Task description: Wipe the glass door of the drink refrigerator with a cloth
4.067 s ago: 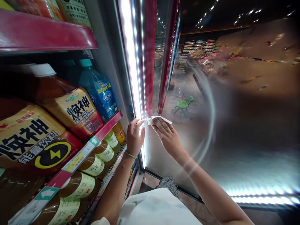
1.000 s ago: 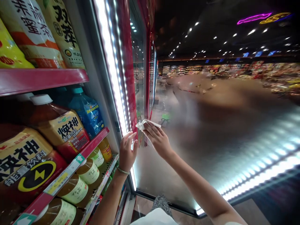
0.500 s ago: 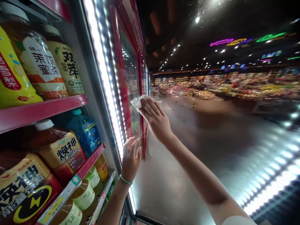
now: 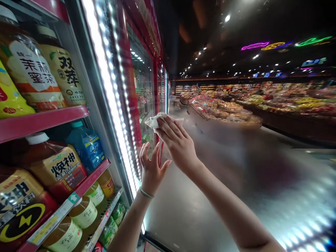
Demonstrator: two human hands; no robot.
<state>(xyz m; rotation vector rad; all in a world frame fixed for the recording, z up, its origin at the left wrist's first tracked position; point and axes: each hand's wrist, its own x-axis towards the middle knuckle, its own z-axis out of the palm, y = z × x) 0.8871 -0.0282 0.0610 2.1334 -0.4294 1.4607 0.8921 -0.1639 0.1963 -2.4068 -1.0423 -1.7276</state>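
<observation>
A white cloth (image 4: 152, 122) lies bunched under the fingers of my right hand (image 4: 177, 140), pressed flat against a clear glass door pane, through which the shop shows. Below and left of it, my left hand (image 4: 152, 168) is raised with its fingers spread and nothing in it, close to the door's lit edge; whether it touches the glass I cannot tell. A pale green band (image 4: 146, 193) circles my left wrist. The bright light strip (image 4: 107, 84) runs down beside both hands.
At the left, open cooler shelves (image 4: 44, 120) hold bottled drinks, among them a blue bottle (image 4: 90, 147). A red-framed cooler (image 4: 156, 63) stands beyond the door. Heaped produce displays (image 4: 223, 108) stand farther back on the right, past the grey floor.
My left hand has moved slightly right and its fingers and thumb have spread wider. My right hand and the cloth sit a little lower. The shelves have shifted left in view.
</observation>
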